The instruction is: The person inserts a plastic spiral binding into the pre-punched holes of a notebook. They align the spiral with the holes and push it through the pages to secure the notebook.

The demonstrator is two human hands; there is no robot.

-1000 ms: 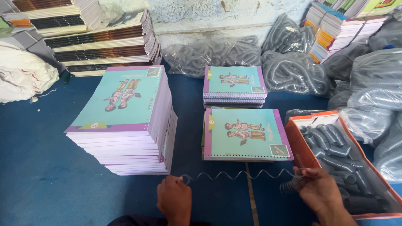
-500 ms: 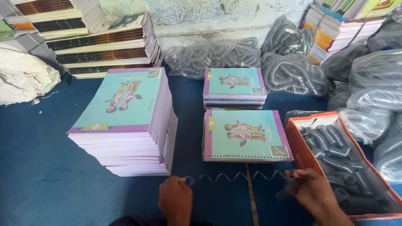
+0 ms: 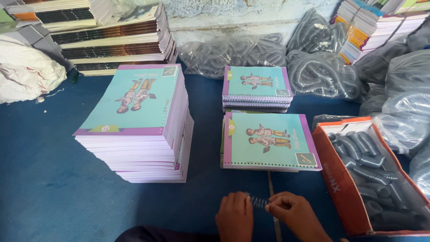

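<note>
Squeezed short now, the thin grey wire spiral coil (image 3: 259, 201), earlier stretched wide; pinched between left hand (image 3: 234, 218) and right hand (image 3: 296, 216), just below the teal purple-edged notebook (image 3: 270, 142). Probably readying binding; next needs lining up with punched edge.

A blue carpeted floor (image 3: 40, 179) carries everything here. A tall stack of unbound books (image 3: 139, 125) with teal and purple covers stands at the left. To its right lies a low pile of the same books (image 3: 268, 143), and behind that a short stack of spiral-bound ones (image 3: 256, 89). An orange cardboard box (image 3: 340, 179) of grey coils sits at the right edge (its lid is off). Clear bags of coils (image 3: 322, 71) lie along the back wall, and a white cloth bundle (image 3: 24, 76) rests at the far left.
</note>
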